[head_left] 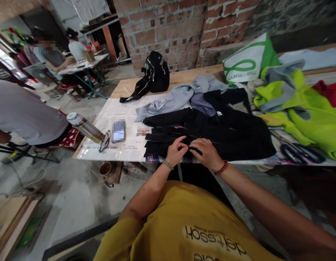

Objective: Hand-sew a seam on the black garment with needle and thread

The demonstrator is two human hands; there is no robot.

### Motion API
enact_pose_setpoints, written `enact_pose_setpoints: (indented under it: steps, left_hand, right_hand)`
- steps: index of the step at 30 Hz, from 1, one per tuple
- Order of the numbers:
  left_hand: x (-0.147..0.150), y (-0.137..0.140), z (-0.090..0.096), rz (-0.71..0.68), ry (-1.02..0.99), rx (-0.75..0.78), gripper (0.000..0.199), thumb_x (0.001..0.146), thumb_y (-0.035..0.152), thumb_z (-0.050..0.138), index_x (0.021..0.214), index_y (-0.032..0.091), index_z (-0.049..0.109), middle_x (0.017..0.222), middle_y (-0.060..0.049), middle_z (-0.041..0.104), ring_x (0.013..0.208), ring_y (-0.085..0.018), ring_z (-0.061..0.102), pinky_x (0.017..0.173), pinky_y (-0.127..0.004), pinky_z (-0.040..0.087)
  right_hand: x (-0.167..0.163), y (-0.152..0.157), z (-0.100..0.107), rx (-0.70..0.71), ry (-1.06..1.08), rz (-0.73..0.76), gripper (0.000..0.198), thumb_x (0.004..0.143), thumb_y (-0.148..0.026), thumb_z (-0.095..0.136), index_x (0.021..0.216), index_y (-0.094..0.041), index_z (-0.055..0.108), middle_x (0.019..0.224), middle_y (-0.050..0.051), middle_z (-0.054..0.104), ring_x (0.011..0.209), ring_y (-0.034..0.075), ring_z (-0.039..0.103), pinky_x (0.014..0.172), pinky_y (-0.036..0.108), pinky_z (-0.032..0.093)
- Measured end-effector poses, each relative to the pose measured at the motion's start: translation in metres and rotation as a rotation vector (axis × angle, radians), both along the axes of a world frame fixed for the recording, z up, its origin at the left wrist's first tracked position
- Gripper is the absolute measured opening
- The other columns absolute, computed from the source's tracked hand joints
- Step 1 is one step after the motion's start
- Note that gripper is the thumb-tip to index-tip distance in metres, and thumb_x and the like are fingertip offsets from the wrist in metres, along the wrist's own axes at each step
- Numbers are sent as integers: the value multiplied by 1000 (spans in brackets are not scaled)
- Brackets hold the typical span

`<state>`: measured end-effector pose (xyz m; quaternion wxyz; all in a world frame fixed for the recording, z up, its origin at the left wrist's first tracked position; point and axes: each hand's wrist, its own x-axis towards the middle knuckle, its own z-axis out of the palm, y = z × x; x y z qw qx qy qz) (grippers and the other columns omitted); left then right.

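Observation:
A black garment [227,130] lies spread across the paper-covered table [129,145] right in front of me. My left hand [176,150] pinches its near edge with the fingers closed on the cloth. Beside it, almost touching, my right hand [206,152] presses on the same edge, fingers curled over the fabric. A thin light thread or seam line runs across the black cloth just above my fingers. A grey garment [181,96] lies behind the black one.
Scissors [301,152] lie at the right near a neon yellow-green garment [306,105]. A phone [119,130], glasses [104,141] and a metal flask [84,127] sit left. A black bag [155,74] and a green-white bag [246,59] stand behind. People sit at left.

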<state>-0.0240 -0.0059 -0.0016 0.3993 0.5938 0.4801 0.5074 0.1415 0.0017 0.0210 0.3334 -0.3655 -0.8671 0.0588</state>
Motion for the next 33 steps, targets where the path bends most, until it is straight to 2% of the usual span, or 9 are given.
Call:
enact_pose_setpoints:
  steps: [3, 10, 16, 20, 23, 25, 28, 30, 33]
  left_hand:
    - [-1, 0, 0, -9, -13, 5, 45, 74, 16, 60, 118, 18, 54, 72, 3, 64, 67, -8, 56, 73, -21, 45]
    - [-1, 0, 1, -19, 1, -6, 45, 73, 16, 59, 118, 19, 54, 73, 3, 65, 66, -8, 56, 71, -20, 45]
    - [-1, 0, 0, -24, -17, 12, 44, 74, 15, 57, 118, 18, 55, 74, 2, 65, 69, -8, 57, 74, -21, 45]
    - [-1, 0, 2, -27, 24, 12, 45, 74, 15, 58, 119, 18, 54, 76, 2, 66, 70, -9, 59, 76, -21, 46]
    - [-2, -1, 6, -7, 133, 33, 43, 76, 17, 57, 119, 19, 54, 76, 2, 67, 71, -9, 60, 77, -22, 46]
    - [-5, -3, 10, 41, 283, 83, 32, 76, 20, 60, 108, 19, 61, 78, -1, 68, 74, -12, 61, 79, -26, 47]
    - [-12, -6, 16, 81, 479, 137, 11, 77, 26, 62, 81, 19, 69, 75, -3, 67, 71, -14, 60, 76, -28, 47]
    - [-15, -7, 16, 64, 490, 119, 14, 79, 28, 61, 74, 18, 69, 71, -3, 66, 67, -13, 59, 70, -25, 46]
    - [-16, -8, 12, 63, 400, 96, 12, 79, 25, 60, 77, 18, 69, 75, -2, 66, 69, -12, 60, 67, -22, 46]
  right_hand:
    - [-2, 1, -3, -14, 88, -32, 14, 85, -28, 52, 85, -23, 65, 86, 5, 67, 87, 19, 57, 79, 35, 39]
    - [-9, -5, -9, -62, 183, -63, 18, 86, -31, 50, 84, -24, 66, 82, 5, 67, 83, 19, 58, 78, 36, 41]
    - [-11, -6, -9, -8, 162, -71, 16, 87, -28, 49, 87, -23, 64, 84, 5, 67, 82, 19, 58, 76, 35, 40]
    - [-13, -7, -9, -27, 158, -68, 17, 88, -27, 46, 85, -23, 62, 83, 5, 66, 83, 19, 58, 77, 36, 41]
    - [-17, -7, -9, -88, 285, -96, 17, 88, -27, 45, 85, -23, 60, 86, 5, 64, 84, 19, 58, 79, 35, 43]
    - [-19, -7, -9, -164, 396, -146, 15, 87, -29, 45, 85, -23, 60, 87, 5, 63, 85, 18, 58, 80, 34, 45]
    - [-22, -6, -8, -280, 482, -223, 14, 86, -31, 47, 85, -23, 59, 87, 3, 64, 84, 17, 59, 80, 31, 45]
    - [-23, -6, -6, -309, 492, -238, 14, 86, -31, 48, 85, -23, 59, 87, 3, 64, 84, 16, 59, 80, 31, 45]
    - [-23, -4, -2, -226, 460, -180, 13, 86, -30, 48, 85, -23, 59, 86, 4, 65, 83, 17, 59, 80, 32, 45]
